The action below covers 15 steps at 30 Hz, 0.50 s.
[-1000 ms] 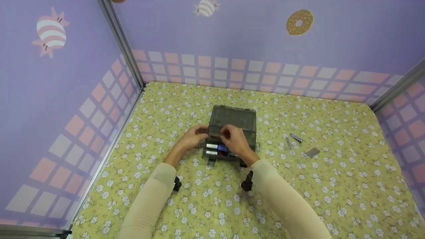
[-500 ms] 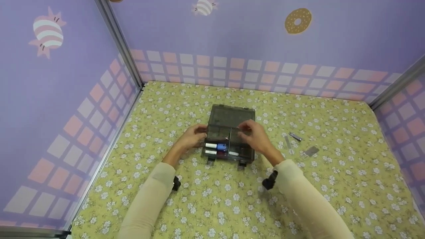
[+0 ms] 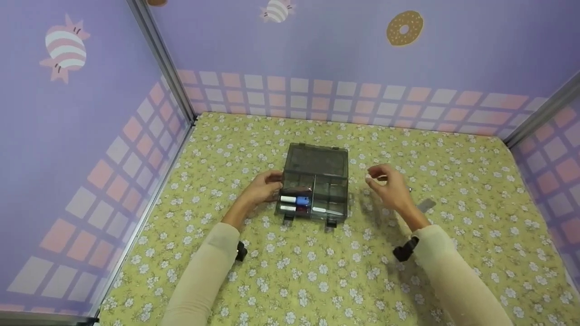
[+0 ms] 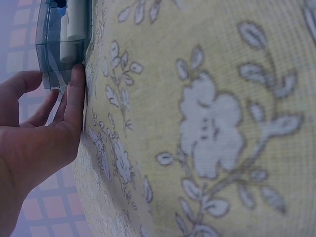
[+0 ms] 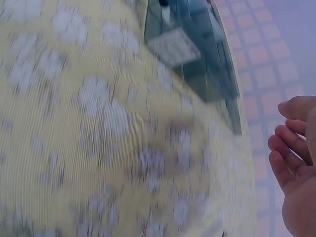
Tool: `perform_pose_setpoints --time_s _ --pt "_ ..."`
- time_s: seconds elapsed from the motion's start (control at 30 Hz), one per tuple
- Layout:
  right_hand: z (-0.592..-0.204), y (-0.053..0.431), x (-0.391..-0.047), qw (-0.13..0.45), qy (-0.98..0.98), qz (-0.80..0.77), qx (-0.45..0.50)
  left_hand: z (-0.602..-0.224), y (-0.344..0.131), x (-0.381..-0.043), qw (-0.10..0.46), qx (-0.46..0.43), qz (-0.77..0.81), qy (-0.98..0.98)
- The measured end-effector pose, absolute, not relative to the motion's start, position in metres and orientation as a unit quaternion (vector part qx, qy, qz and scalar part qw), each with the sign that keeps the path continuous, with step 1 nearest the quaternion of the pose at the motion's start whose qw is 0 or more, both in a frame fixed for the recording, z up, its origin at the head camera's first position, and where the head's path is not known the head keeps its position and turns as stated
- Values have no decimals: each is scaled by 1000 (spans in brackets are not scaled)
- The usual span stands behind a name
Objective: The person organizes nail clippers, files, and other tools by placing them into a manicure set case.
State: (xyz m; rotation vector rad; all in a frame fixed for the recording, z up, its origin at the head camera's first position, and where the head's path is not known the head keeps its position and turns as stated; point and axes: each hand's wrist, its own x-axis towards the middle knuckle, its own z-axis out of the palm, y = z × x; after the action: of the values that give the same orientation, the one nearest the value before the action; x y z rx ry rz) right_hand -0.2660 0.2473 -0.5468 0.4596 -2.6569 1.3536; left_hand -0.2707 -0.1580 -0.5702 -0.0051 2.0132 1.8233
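Note:
A smoky see-through compartment box (image 3: 330, 183) lies with its lid (image 3: 317, 159) folded back. My left hand (image 3: 262, 186) holds its left side, with the thumb and fingers (image 4: 74, 94) at the box wall. Inside, at front left, are two small white-capped bottles, one blue (image 3: 302, 201) and one dark red (image 3: 302, 209). A dark reddish slim thing (image 3: 304, 189) lies behind them. In the front right compartment is a slim white-handled tool (image 3: 320, 210). My right hand (image 3: 390, 186) is in the air right of the box, fingers loosely curved, nothing visible between them.
A flat grey piece (image 3: 426, 205) lies on the flowered cloth (image 3: 480, 235) right of my right hand. The nail clipper's end (image 3: 410, 189) peeks out behind that hand. Two front latches (image 3: 331, 223) hang down. Purple patterned walls (image 3: 290, 50) enclose the table.
My right hand has come out of the box and moved right, now covering most of the nail clipper and the clear strip. The left hand has stayed at the box's side.

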Motion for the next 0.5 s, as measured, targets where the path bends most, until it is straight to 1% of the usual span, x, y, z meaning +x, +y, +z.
perform_pose_setpoints --time_s 0.17,0.5 --pt "-551 274 -266 76 -877 460 115 -571 -159 -270 207 -2 660 722" --pt "-564 320 -265 78 -893 441 52 -570 -159 -270 205 16 644 737"
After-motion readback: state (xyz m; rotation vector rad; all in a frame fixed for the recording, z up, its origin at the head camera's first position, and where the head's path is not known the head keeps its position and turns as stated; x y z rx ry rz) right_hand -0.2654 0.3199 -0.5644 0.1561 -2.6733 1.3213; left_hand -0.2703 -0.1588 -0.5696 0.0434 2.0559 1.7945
